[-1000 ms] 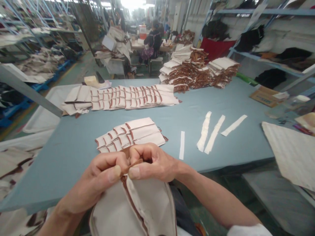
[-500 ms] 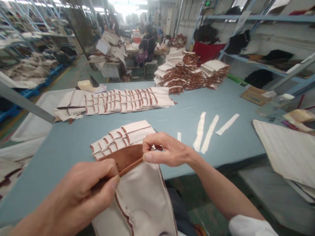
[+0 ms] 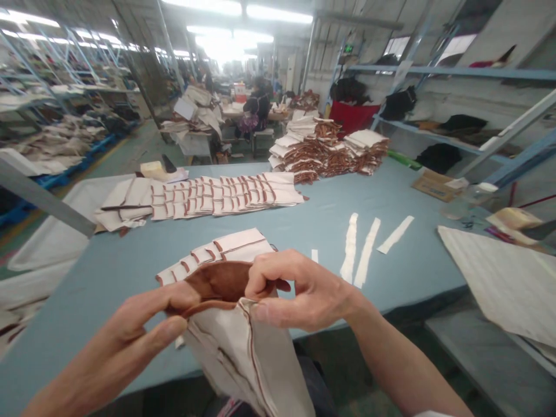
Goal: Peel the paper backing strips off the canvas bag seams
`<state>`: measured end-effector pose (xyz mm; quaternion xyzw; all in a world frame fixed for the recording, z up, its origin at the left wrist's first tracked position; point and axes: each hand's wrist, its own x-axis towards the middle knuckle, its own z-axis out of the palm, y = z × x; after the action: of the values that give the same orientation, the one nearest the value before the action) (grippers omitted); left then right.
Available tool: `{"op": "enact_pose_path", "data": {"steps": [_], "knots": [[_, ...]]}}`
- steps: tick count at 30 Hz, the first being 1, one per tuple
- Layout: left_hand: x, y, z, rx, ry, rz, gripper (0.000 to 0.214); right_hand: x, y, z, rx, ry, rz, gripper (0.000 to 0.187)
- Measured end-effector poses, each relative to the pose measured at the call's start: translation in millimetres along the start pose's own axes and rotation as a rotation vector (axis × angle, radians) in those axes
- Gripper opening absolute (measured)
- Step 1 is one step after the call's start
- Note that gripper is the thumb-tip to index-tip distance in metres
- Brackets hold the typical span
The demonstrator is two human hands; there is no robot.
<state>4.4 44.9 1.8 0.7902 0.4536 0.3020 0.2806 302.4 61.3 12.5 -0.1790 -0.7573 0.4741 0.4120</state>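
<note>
Both my hands hold one cream canvas pouch [image 3: 243, 359] with brown trim at the near edge of the blue table [image 3: 108, 272]. My left hand [image 3: 139, 330] pinches the left side of its brown rim, fingers closed. The right hand [image 3: 299, 289] grips the right side of that rim, fingers curled. Between them the mouth gapes and shows a brown lining [image 3: 219, 282]. Just beyond my hands a short fanned row of finished pouches [image 3: 217, 255] lies flat on the table.
A longer fanned row of pouches [image 3: 208, 197] lies mid-table, with tall stacks [image 3: 325, 147] at the far side. White paper strips [image 3: 360, 249] lie to the right, a cream sheet [image 3: 499, 284] further right. A seated person [image 3: 256, 110] works far behind. Shelving racks line both sides.
My hands have pulled the pouch's rim apart, so its mouth has opened wider and the brown lining shows. The camera has tilted upward.
</note>
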Motion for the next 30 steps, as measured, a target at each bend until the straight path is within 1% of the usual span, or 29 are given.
{"op": "enact_pose_path", "data": {"steps": [1,4,5,6,8,10,13,15,18,20,23,25,27,30], "knots": [[1.8,1.2,-0.4,-0.059,-0.028,0.012,0.038,2.7,-0.2,2.2,-0.015,-0.012,-0.001,0.017],[10.0,7.5,2.1,-0.168,-0.188,0.1,0.03,9.4,1.0,9.3,-0.049,-0.045,0.007,0.014],[12.9,9.7,4.4,-0.179,-0.226,0.13,0.026,11.0,1.8,11.6,-0.053,-0.051,0.015,0.014],[15.5,11.7,7.4,-0.188,-0.234,0.148,0.022,12.1,2.6,13.7,-0.057,-0.052,0.029,0.014],[18.7,14.8,14.4,-0.196,-0.209,0.159,0.016,12.9,4.3,16.9,-0.056,-0.057,0.059,0.015],[19.6,16.6,20.6,-0.191,-0.167,0.177,0.015,12.2,6.1,18.8,-0.029,-0.064,0.096,0.015],[20.1,16.4,24.3,-0.152,-0.106,0.261,0.018,10.3,8.0,19.7,0.027,-0.057,0.159,0.015],[21.1,15.0,24.3,-0.115,-0.117,0.309,0.02,9.6,8.4,19.3,0.034,-0.049,0.173,0.015],[21.3,15.1,24.9,-0.084,-0.127,0.343,0.023,9.6,8.0,16.9,0.014,-0.05,0.167,0.017],[19.1,19.2,26.4,-0.086,-0.103,0.321,0.023,10.2,7.5,14.1,0.026,-0.065,0.176,0.018],[14.9,31.3,27.5,-0.118,-0.09,0.198,0.029,12.3,7.1,9.4,0.106,-0.107,0.213,0.022],[14.1,40.0,26.4,-0.149,-0.111,0.113,0.036,14.5,7.4,6.7,0.138,-0.136,0.228,0.025],[15.3,45.6,24.9,-0.176,-0.142,0.06,0.038,17.0,7.9,4.5,0.126,-0.154,0.219,0.026],[17.3,45.5,25.2,-0.231,-0.177,0.008,0.038,20.3,8.8,2.0,0.103,-0.183,0.216,0.025]]}}
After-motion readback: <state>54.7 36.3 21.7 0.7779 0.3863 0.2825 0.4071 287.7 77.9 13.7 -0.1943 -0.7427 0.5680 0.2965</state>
